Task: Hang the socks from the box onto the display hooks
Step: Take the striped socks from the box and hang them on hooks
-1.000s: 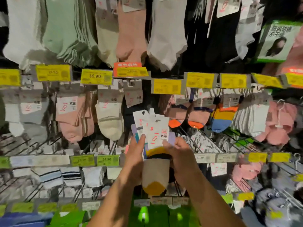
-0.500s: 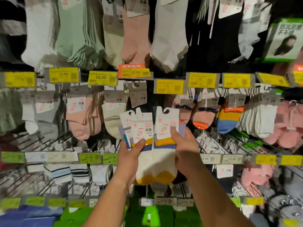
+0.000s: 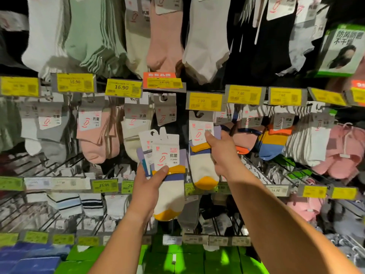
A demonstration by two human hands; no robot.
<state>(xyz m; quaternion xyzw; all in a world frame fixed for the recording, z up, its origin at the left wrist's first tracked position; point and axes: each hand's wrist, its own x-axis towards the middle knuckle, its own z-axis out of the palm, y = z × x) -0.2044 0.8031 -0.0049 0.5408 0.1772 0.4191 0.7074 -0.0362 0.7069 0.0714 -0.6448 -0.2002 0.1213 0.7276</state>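
Observation:
My left hand (image 3: 150,182) grips a small stack of carded socks (image 3: 169,186), cream with yellow toes and a blue-and-yellow band, thumb across the front card. My right hand (image 3: 223,153) pinches a single matching sock pair (image 3: 201,167) by its card and cuff, raised to the right of the stack. The hole at the top of its card sits just below the yellow 7.99 price tag (image 3: 205,101), at the tip of a display hook that the tag hides. The box is not in view.
Rows of hooks carry hanging socks: pink (image 3: 96,135) and cream pairs (image 3: 136,131) to the left, orange-and-blue ones (image 3: 274,141) to the right, larger socks above. Wire hook arms (image 3: 256,171) jut forward under my right arm. Green boxes (image 3: 197,258) sit below.
My right hand has drawn one sock pair off the stack and lifted it up and right to the hook under the 7.99 tag. My left hand keeps the remaining stack lower.

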